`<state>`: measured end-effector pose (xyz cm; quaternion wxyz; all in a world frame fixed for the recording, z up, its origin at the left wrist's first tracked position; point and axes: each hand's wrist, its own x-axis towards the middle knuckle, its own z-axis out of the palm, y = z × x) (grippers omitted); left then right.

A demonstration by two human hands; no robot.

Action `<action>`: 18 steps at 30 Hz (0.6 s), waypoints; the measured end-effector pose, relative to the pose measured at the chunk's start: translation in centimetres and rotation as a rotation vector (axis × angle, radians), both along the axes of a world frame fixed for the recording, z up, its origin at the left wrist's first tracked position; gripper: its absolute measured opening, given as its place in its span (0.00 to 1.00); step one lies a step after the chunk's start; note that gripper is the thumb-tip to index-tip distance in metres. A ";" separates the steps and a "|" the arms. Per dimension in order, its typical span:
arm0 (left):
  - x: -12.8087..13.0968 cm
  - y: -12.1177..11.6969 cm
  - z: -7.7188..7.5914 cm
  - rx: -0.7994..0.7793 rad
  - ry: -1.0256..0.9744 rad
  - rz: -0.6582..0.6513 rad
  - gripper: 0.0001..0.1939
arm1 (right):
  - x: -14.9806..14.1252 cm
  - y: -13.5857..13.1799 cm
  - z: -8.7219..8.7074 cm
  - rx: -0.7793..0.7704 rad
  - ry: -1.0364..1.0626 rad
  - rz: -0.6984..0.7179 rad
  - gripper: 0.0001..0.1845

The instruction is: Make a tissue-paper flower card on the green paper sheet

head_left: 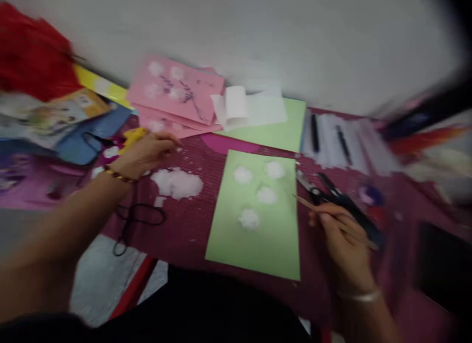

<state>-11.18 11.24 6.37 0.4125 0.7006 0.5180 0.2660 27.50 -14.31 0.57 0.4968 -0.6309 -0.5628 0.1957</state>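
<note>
A green sheet of paper (254,249) lies in front of me with several round white paper-like puffs (249,218) on it. My right hand (346,240), to the right of the sheet, is closed round a thin wooden stick (306,203) whose tip reaches the sheet's right edge. Over on the left, my left hand (149,151) has its fingers drawn together above the table; a tiny pale speck shows at the fingertips, too blurred to name. Just below it is a heap of white bits (177,183). Beside the wrist is a yellow tool (132,136), perhaps a glue gun.
Pink cards (177,95) with white puffs and dark drawn stems lie at the back, near a white paper roll (236,106). Scissors (313,190), pens (343,144) and white strips (328,141) sit at the right. A black cord (142,220) loops over the front edge.
</note>
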 end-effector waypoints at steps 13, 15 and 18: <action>8.6 -10.8 -1.8 -0.174 -0.423 -0.038 0.02 | -2.3 -3.3 1.7 -0.196 -0.610 0.111 0.21; 10.1 -12.7 -1.6 -0.044 -0.413 -0.002 0.03 | -6.3 -2.6 2.7 -0.065 -0.201 0.058 0.18; 11.2 -15.3 -1.2 0.175 -0.352 -0.001 0.04 | -14.1 -0.3 3.1 -0.031 0.607 0.131 0.18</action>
